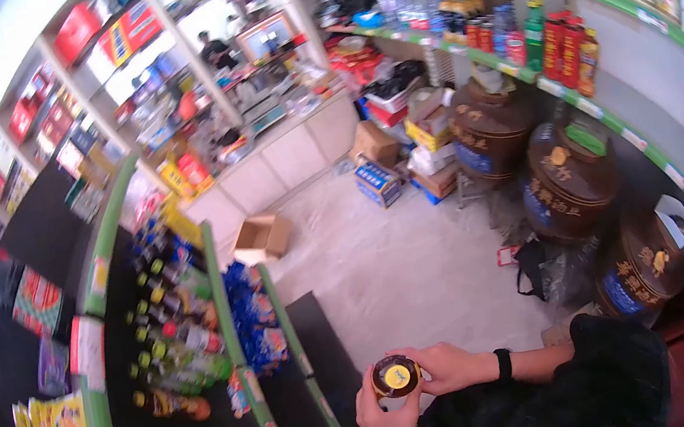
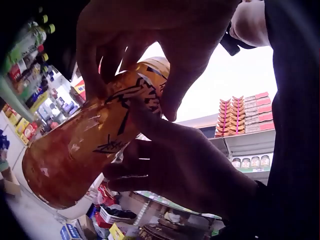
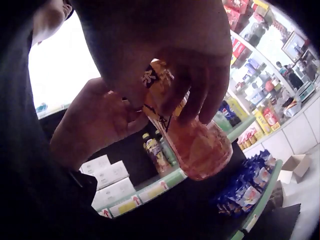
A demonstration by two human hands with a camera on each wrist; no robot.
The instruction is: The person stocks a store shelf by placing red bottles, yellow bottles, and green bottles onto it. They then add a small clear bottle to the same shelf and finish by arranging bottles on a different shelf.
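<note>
Both hands hold one jar (image 1: 381, 368) between them, its dark round top with a yellow disc facing up in the head view. The left hand (image 1: 389, 426) grips it from the near left side. From the right, the right hand (image 1: 449, 367), with a black band at its wrist, has its fingers around the other side. In the left wrist view the jar (image 2: 65, 160) lies at a slant, showing an orange label with black characters and a reddish-brown lower body. The right wrist view shows the jar's reddish base (image 3: 202, 152) below the fingers, which cover part of the label.
Left stands a black shelf with green edging (image 1: 229, 319), holding drink bottles (image 1: 193, 337) and blue packets (image 1: 256, 319). Large brown urns (image 1: 571, 179) line the right side under a wall shelf. An open cardboard box (image 1: 262, 239) sits on the pale floor (image 1: 368, 271) before a white counter (image 1: 257, 177).
</note>
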